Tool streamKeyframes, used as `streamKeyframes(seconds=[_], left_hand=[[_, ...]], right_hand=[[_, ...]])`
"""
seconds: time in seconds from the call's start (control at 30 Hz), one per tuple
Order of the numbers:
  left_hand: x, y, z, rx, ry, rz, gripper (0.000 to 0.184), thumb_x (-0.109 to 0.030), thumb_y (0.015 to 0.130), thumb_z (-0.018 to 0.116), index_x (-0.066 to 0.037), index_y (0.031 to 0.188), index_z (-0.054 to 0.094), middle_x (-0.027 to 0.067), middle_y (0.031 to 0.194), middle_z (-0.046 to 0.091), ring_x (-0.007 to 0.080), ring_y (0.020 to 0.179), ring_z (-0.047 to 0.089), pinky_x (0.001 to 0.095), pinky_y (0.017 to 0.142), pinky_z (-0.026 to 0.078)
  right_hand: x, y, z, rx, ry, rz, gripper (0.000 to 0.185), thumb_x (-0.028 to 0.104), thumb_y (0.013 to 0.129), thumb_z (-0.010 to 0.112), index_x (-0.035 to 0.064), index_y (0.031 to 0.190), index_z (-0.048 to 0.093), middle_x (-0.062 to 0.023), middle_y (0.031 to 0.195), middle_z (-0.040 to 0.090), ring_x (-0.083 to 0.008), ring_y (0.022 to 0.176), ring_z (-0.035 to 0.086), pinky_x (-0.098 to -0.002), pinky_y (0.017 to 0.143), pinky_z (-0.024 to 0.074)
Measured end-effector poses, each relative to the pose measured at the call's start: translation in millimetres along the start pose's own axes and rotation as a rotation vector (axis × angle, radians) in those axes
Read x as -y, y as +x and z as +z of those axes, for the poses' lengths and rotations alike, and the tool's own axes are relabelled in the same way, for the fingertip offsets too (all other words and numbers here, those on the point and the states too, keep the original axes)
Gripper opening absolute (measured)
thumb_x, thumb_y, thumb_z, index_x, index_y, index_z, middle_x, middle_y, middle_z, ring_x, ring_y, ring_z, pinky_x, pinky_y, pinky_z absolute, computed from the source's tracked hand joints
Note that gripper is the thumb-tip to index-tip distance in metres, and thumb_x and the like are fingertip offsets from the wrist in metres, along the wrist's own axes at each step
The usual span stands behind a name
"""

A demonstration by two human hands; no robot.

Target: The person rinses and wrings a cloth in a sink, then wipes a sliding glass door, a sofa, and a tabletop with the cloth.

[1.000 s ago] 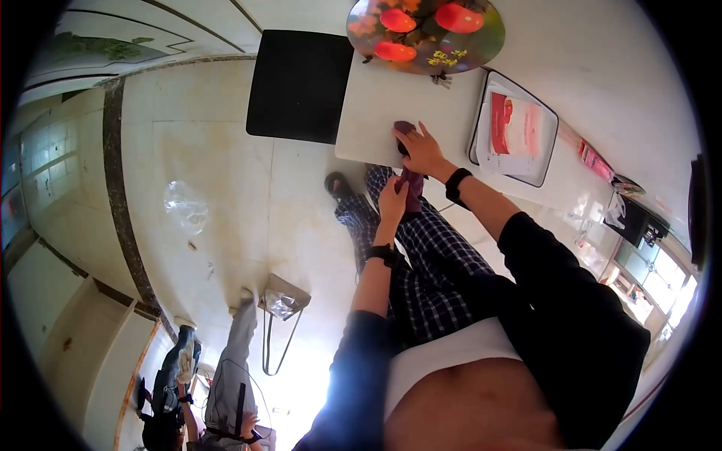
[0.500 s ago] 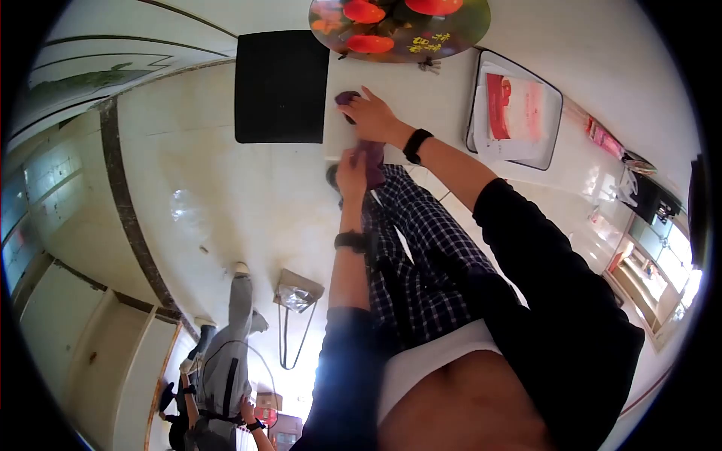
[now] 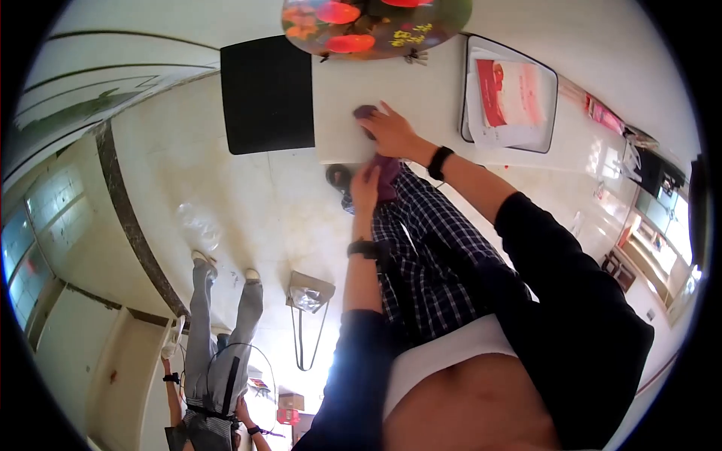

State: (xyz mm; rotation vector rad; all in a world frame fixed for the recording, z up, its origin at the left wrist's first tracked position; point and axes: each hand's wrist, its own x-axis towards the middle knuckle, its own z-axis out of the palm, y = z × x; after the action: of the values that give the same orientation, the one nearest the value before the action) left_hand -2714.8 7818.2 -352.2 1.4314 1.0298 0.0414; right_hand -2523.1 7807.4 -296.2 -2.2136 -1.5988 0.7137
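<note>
A dark purple cloth (image 3: pixel 387 174) hangs over the near edge of the white table (image 3: pixel 338 92), part of it lying on the tabletop. My right hand (image 3: pixel 394 134) presses the cloth's upper part flat on the table, fingers spread over it. Just below the edge, my left hand (image 3: pixel 365 189) grips the hanging part, its fingers closed on the fabric. Both wrists carry black bands. The fold of cloth between my two hands is partly covered by them.
A black square panel (image 3: pixel 267 94) adjoins the table's left side. A round fruit-patterned board (image 3: pixel 376 30) lies at the far edge, with a tray of papers (image 3: pixel 551 113) to the right. Two other people stand at the lower left, near a stool (image 3: pixel 311 286).
Both hands and the cloth went left across the table, then slightly back right in view, as the camera view also shifted. My grip looks the same. A person at lower left has stepped.
</note>
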Motion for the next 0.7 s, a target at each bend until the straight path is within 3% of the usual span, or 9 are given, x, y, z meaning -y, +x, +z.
streamKeyframes(seconds=[0.03, 0.1, 0.17, 0.23, 0.37, 0.4, 0.47, 0.57, 0.7], left_hand=[[10.7, 10.5, -4.6, -0.082, 0.023, 0.077, 0.025, -0.018, 0.085, 0.061, 0.001, 0.101, 0.06, 0.0119, 0.091, 0.064, 0.0193, 0.084, 0.059, 0.0299, 0.075, 0.046], [8.4, 28.1, -26.5, -0.161, 0.063, 0.109, 0.023, -0.016, 0.085, 0.061, 0.001, 0.1, 0.061, 0.0096, 0.085, 0.064, 0.0152, 0.079, 0.059, 0.028, 0.071, 0.046], [-36.7, 32.3, -54.0, -0.155, 0.104, 0.079, 0.022, -0.016, 0.085, 0.061, 0.0, 0.101, 0.061, 0.0093, 0.086, 0.065, 0.0146, 0.078, 0.059, 0.027, 0.071, 0.046], [-45.7, 40.2, -68.6, -0.125, 0.177, 0.078, 0.024, -0.018, 0.084, 0.061, -0.001, 0.102, 0.061, 0.0105, 0.088, 0.065, 0.0185, 0.078, 0.06, 0.0287, 0.072, 0.046], [-54.7, 34.6, -61.6, -0.014, 0.366, 0.0, 0.03, -0.026, 0.082, 0.063, -0.004, 0.103, 0.062, 0.0127, 0.09, 0.065, 0.0232, 0.08, 0.061, 0.0316, 0.073, 0.047], [-62.1, 27.7, -52.7, 0.04, 0.381, -0.034, 0.027, -0.025, 0.082, 0.06, -0.006, 0.102, 0.062, 0.0158, 0.095, 0.065, 0.0323, 0.09, 0.061, 0.0383, 0.077, 0.046], [-39.3, 20.5, -31.6, 0.099, 0.353, 0.095, 0.029, -0.025, 0.082, 0.061, -0.005, 0.103, 0.062, 0.0158, 0.095, 0.065, 0.0324, 0.091, 0.061, 0.0377, 0.079, 0.046], [-8.0, 11.8, 4.5, 0.081, 0.24, 0.075, 0.029, -0.025, 0.083, 0.061, -0.004, 0.103, 0.062, 0.0164, 0.097, 0.064, 0.0324, 0.092, 0.06, 0.0376, 0.081, 0.045], [-36.9, 2.1, 3.8, 0.082, 0.234, 0.062, 0.029, -0.025, 0.083, 0.06, -0.003, 0.102, 0.062, 0.0184, 0.101, 0.063, 0.0332, 0.093, 0.06, 0.0379, 0.083, 0.045]], right_hand=[[4.5, 17.5, 0.9, 0.065, -0.006, 0.016, 0.046, 0.011, 0.069, 0.058, 0.007, 0.114, 0.051, -0.0133, 0.105, 0.059, -0.0275, 0.111, 0.049, -0.0474, 0.108, 0.0221], [8.1, 45.2, 21.7, -0.083, -0.052, -0.033, 0.045, 0.011, 0.069, 0.058, 0.0071, 0.113, 0.051, -0.0134, 0.105, 0.059, -0.0277, 0.11, 0.05, -0.0474, 0.107, 0.0234], [14.1, 58.1, 26.5, -0.124, -0.058, -0.044, 0.044, 0.011, 0.07, 0.058, 0.0071, 0.113, 0.051, -0.0136, 0.106, 0.058, -0.0279, 0.11, 0.049, -0.047, 0.106, 0.0244], [20.8, 66.7, 17.3, -0.051, -0.025, -0.02, 0.044, 0.011, 0.07, 0.057, 0.007, 0.113, 0.051, -0.0138, 0.109, 0.057, -0.0281, 0.111, 0.049, -0.0463, 0.106, 0.0252], [9.8, 30.6, 23.1, -0.196, 0.054, 0.037, 0.036, 0.009, 0.068, 0.057, 0.0071, 0.104, 0.057, -0.0133, 0.111, 0.055, -0.0301, 0.106, 0.05, -0.0442, 0.1, 0.033], [10.0, 14.4, 12.3, -0.146, 0.105, 0.094, 0.037, 0.009, 0.068, 0.057, 0.0075, 0.105, 0.057, -0.013, 0.114, 0.054, -0.0308, 0.107, 0.049, -0.0433, 0.098, 0.0352], [7.6, -7.0, 3.1, -0.092, 0.141, 0.147, 0.037, 0.008, 0.069, 0.056, 0.0083, 0.107, 0.057, -0.012, 0.118, 0.052, -0.032, 0.109, 0.047, -0.0416, 0.094, 0.039], [-1.5, -17.6, 1.9, -0.001, 0.134, 0.209, 0.036, 0.008, 0.07, 0.057, 0.0092, 0.106, 0.057, -0.0106, 0.121, 0.05, -0.0311, 0.113, 0.044, -0.0403, 0.09, 0.0419], [0.8, -18.1, -8.3, -0.003, 0.121, 0.151, 0.032, 0.01, 0.07, 0.057, 0.0091, 0.102, 0.056, -0.0103, 0.117, 0.053, -0.0284, 0.11, 0.047, -0.039, 0.092, 0.0391]])
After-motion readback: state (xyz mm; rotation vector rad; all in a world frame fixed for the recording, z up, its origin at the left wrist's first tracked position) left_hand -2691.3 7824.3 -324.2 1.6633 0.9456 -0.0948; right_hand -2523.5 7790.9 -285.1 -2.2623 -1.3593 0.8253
